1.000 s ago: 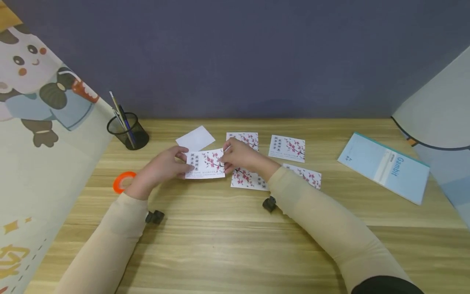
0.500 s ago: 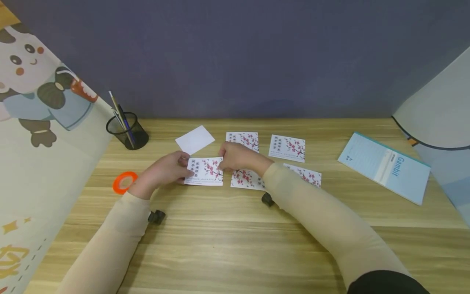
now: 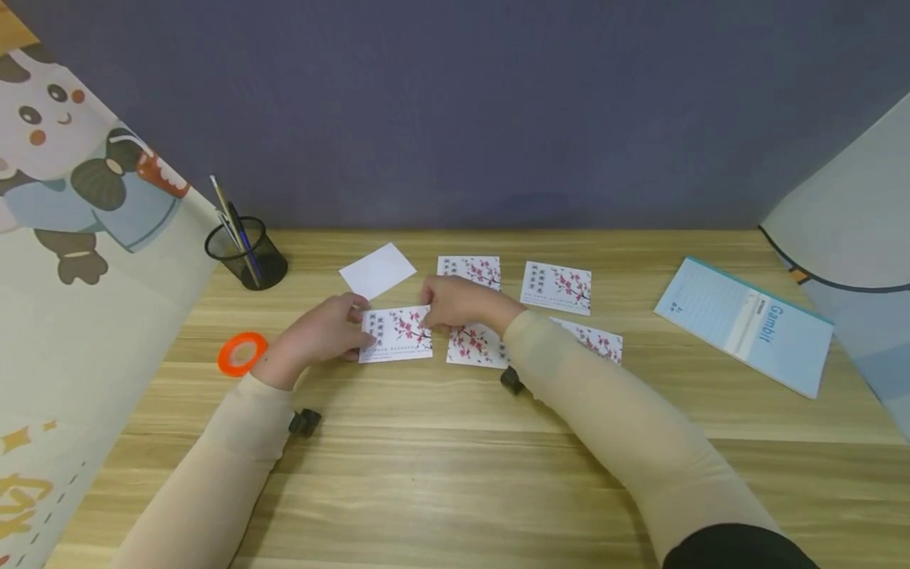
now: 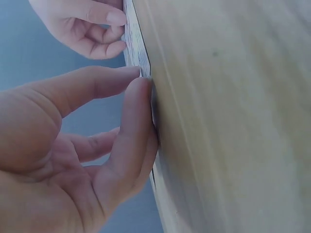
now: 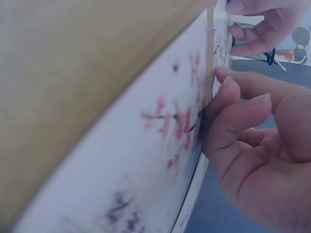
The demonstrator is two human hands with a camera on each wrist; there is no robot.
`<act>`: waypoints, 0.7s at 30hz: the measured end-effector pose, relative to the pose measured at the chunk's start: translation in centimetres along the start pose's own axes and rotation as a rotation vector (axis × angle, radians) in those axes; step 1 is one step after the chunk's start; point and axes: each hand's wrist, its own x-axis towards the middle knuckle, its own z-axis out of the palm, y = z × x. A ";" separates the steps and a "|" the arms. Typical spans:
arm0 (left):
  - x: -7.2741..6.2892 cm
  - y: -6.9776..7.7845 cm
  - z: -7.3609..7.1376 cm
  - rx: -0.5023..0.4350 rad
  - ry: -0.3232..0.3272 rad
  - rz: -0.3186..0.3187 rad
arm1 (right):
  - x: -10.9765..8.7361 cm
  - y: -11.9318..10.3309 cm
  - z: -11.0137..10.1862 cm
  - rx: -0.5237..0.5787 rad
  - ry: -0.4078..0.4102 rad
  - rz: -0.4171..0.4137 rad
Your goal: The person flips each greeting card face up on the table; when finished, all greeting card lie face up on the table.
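Note:
A white card printed with pink blossoms lies low on the wooden desk between my two hands. My left hand holds its left edge. In the left wrist view the left hand has thumb and forefinger meeting at the card's edge. My right hand holds the card's upper right corner with curled fingers. In the right wrist view the right hand's fingertips touch down beside another blossom card.
Several more blossom cards lie to the right, and a blank white card lies behind. A black mesh pen cup and an orange tape ring are at the left. A light blue notebook is at the right.
Both hands have brought the card down from just above the desk to lie nearly flat, and shifted it slightly left. The other cards have not moved.

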 end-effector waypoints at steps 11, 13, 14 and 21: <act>0.0 -0.1 0.0 0.043 -0.021 0.016 | 0.1 -0.9 0.0 -0.079 -0.023 0.018; -0.1 -0.1 -0.1 0.042 -0.025 0.019 | 0.1 -1.0 0.0 -0.099 -0.018 0.024; -0.1 -0.1 -0.1 0.040 -0.027 0.020 | 0.1 -1.0 0.0 -0.111 -0.016 0.024; 0.0 -0.4 0.0 0.017 -0.042 0.027 | -0.1 -1.1 0.3 -0.119 -0.006 0.033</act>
